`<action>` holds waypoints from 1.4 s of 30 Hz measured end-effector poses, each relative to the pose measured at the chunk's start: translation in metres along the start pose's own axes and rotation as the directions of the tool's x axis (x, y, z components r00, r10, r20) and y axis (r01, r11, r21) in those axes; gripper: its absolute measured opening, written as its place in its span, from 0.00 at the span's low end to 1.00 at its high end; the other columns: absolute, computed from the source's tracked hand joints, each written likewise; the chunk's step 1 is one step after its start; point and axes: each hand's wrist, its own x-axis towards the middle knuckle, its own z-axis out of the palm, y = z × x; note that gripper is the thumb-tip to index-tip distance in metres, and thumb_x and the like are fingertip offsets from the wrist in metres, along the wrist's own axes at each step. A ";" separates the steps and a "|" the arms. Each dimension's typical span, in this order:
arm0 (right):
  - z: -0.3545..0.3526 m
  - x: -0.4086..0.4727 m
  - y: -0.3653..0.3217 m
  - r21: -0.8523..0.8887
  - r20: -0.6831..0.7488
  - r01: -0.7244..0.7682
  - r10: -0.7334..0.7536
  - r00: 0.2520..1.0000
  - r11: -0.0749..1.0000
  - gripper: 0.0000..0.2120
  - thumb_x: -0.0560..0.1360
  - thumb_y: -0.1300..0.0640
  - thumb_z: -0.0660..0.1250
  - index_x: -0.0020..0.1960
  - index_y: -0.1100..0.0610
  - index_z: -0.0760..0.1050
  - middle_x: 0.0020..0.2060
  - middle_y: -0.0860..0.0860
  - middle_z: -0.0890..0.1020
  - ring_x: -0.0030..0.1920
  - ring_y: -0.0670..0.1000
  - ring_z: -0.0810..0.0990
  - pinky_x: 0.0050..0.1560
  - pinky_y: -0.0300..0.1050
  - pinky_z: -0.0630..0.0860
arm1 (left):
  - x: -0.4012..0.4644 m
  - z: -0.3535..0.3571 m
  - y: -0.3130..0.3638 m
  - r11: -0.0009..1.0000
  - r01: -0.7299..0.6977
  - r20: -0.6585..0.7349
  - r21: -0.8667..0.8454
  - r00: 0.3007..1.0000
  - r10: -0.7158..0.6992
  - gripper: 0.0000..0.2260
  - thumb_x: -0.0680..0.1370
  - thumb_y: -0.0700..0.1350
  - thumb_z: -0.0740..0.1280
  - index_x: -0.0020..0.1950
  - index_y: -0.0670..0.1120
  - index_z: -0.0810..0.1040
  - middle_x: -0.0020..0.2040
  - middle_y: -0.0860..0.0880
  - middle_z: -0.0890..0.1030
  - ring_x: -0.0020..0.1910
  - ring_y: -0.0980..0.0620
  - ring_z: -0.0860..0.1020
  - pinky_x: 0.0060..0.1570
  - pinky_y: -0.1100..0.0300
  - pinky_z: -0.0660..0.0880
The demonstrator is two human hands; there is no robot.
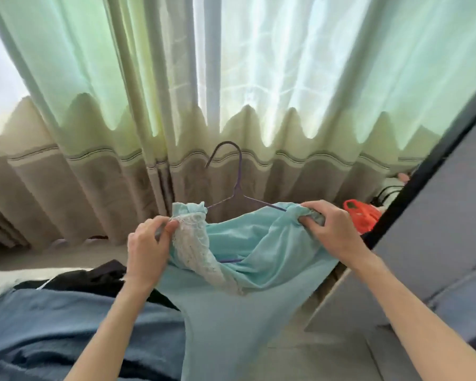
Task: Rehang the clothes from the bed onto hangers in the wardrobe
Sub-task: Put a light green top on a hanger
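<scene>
The left hand (146, 248) pinches one shoulder of the light blue dress (231, 284), right where the white lace (195, 243) is. Its grip is tight on the cloth and on the end of the purple hanger (238, 188). The right hand (330, 229) holds the other shoulder of the dress, with fingers curled round the bunched cloth and the hanger end under it. The dress is on the hanger, and the rest of it hangs down between the two arms. The hanger's hook sticks up above the dress. Behind the dress hangs a green curtain (94, 78). Left of the dress is the bed (52, 325) with a blue blanket, and dark clothes (94, 276) lie on it. Right of the dress is a red thing (362, 215).
</scene>
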 end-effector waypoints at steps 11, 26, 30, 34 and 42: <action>-0.181 -0.143 0.128 -0.136 -0.325 -0.417 0.358 0.876 0.898 0.11 0.75 0.57 0.66 0.57 0.57 0.77 0.52 0.52 0.80 0.53 0.52 0.77 0.52 0.38 0.65 | -0.029 0.166 0.204 0.935 -0.232 0.313 -0.269 0.897 0.313 0.05 0.77 0.44 0.65 0.45 0.46 0.80 0.41 0.53 0.77 0.44 0.47 0.75 0.52 0.42 0.70; -0.274 -0.293 0.156 -0.023 -0.725 -0.940 0.642 0.250 0.340 0.13 0.75 0.47 0.62 0.44 0.58 0.72 0.39 0.51 0.78 0.44 0.56 0.75 0.40 0.47 0.67 | -0.108 0.353 0.392 0.739 -0.236 0.673 -0.631 0.309 0.672 0.09 0.78 0.46 0.63 0.52 0.43 0.80 0.48 0.47 0.80 0.46 0.48 0.75 0.46 0.58 0.66; -0.291 -0.337 0.155 0.056 -0.778 -0.982 0.624 0.069 0.179 0.14 0.76 0.47 0.62 0.49 0.58 0.73 0.45 0.53 0.79 0.50 0.58 0.76 0.43 0.47 0.67 | -0.160 0.378 0.438 0.681 -0.254 0.681 -0.687 0.100 0.725 0.14 0.80 0.48 0.61 0.62 0.45 0.75 0.58 0.47 0.76 0.57 0.44 0.74 0.52 0.60 0.66; -0.314 -0.375 0.164 0.120 -0.804 -0.992 0.590 -0.078 0.033 0.13 0.77 0.47 0.60 0.50 0.57 0.72 0.49 0.55 0.80 0.53 0.57 0.76 0.42 0.45 0.63 | -0.207 0.400 0.476 0.608 -0.256 0.633 -0.751 -0.021 0.774 0.14 0.80 0.43 0.60 0.65 0.45 0.73 0.62 0.46 0.75 0.59 0.46 0.74 0.53 0.63 0.65; -0.375 -0.423 0.225 0.499 -0.732 -0.866 0.525 -0.434 -0.021 0.14 0.77 0.50 0.60 0.51 0.61 0.73 0.50 0.60 0.79 0.52 0.61 0.76 0.47 0.50 0.70 | -0.270 0.443 0.549 0.590 -0.245 0.612 -0.769 -0.018 0.791 0.12 0.80 0.40 0.59 0.62 0.42 0.75 0.60 0.43 0.77 0.56 0.47 0.75 0.50 0.69 0.64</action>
